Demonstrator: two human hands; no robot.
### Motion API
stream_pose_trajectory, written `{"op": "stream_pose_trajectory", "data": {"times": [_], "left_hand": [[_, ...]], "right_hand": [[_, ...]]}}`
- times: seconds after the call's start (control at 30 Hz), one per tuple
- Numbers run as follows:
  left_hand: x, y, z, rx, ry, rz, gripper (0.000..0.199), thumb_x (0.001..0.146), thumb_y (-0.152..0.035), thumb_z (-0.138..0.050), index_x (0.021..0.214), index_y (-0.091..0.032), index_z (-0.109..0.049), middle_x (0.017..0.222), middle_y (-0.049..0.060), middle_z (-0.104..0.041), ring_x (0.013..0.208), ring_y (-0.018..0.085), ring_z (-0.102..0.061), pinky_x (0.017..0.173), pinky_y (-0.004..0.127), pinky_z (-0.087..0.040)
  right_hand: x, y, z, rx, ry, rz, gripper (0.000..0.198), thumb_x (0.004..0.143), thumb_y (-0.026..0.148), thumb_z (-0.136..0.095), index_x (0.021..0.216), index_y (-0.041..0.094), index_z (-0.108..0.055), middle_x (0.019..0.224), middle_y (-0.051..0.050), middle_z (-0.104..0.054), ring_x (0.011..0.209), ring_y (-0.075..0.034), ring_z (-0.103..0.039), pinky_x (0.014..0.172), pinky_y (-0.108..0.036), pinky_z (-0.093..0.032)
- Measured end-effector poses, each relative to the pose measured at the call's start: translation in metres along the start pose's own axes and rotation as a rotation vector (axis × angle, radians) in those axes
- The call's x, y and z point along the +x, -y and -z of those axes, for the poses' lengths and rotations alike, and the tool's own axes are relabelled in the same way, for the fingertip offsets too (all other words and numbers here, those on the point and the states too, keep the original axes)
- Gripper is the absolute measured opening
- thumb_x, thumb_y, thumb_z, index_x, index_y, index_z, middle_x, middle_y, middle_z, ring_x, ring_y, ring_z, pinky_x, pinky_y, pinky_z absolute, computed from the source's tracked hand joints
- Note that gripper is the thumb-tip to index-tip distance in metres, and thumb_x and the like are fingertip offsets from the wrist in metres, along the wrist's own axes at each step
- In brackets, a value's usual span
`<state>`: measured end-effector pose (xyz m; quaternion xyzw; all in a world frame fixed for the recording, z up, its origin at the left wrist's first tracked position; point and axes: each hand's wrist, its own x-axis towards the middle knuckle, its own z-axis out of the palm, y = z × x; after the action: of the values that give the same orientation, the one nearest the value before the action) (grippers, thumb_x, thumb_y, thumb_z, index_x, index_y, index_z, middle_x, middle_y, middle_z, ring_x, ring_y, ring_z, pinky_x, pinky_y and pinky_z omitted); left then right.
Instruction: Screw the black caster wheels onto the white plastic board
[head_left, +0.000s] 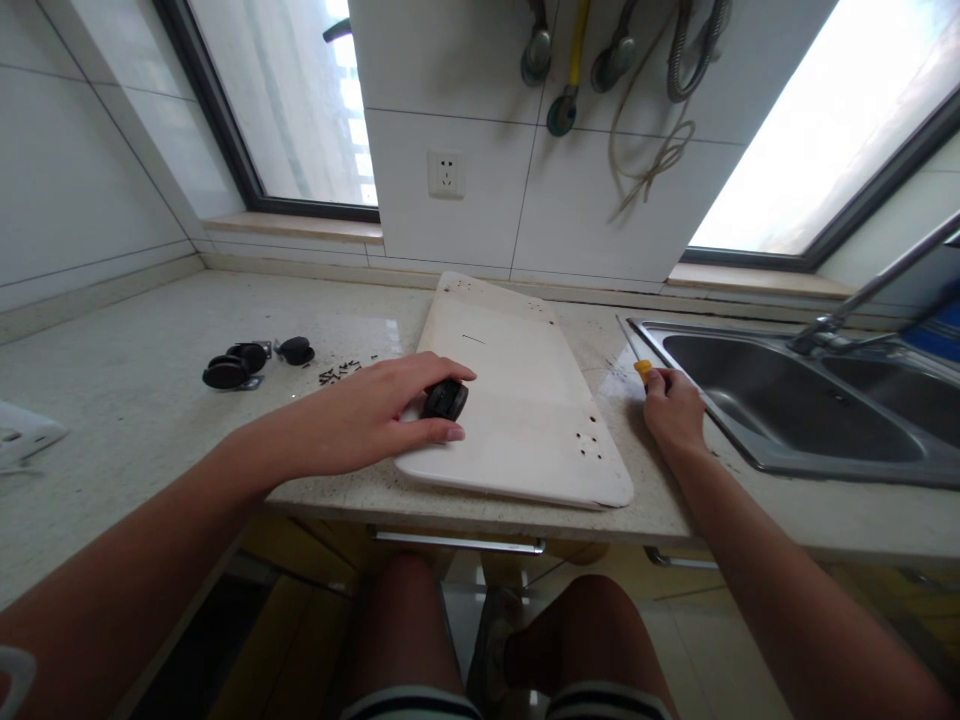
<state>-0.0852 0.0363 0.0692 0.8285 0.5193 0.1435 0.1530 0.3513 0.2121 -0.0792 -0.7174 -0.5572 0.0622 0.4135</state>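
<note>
A white board (517,385) with small holes near its corners lies on the countertop in front of me. My left hand (401,405) is closed around a black caster wheel (448,400) at the board's near left corner. My right hand (673,408), to the right of the board, grips a screwdriver (643,368) by its yellow handle. The shaft points away from me, toward the sink's edge. Left of the board, several black caster wheels (226,371) with metal plates lie beside a scatter of small dark screws (339,373).
A steel double sink (757,400) with a faucet (825,335) is set into the counter at the right. Pipe valves (562,112) and a wall socket (446,174) are on the tiled wall. A white object (26,433) sits at the far left. Drawer handles (457,542) run below the counter edge.
</note>
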Motion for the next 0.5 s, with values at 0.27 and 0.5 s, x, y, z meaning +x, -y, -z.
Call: {"op": "stream_pose_trajectory", "data": {"times": [0.27,0.5], "left_hand": [[-0.0004,-0.0036,0.0004,0.014,0.007,-0.005,0.065,0.107,-0.072,-0.061,0.161,-0.036,-0.058,0.155,0.005,-0.069,0.13,0.029,-0.071,0.113,0.037,-0.053],[-0.0006,-0.004,0.0002,0.012,0.008,0.011,0.068,0.105,-0.074,-0.062,0.162,-0.037,-0.057,0.156,0.005,-0.07,0.13,0.03,-0.072,0.112,0.038,-0.054]], "right_hand": [[0.0005,-0.0028,-0.0016,0.028,-0.004,0.006,0.038,0.108,0.05,-0.068,0.121,0.015,-0.072,0.119,-0.008,-0.074,0.111,-0.021,-0.072,0.105,-0.046,-0.062],[-0.0009,-0.0047,-0.0046,0.079,-0.023,0.023,0.042,0.107,0.053,-0.068,0.125,0.015,-0.071,0.124,-0.009,-0.073,0.113,-0.022,-0.071,0.105,-0.046,-0.061]]}}
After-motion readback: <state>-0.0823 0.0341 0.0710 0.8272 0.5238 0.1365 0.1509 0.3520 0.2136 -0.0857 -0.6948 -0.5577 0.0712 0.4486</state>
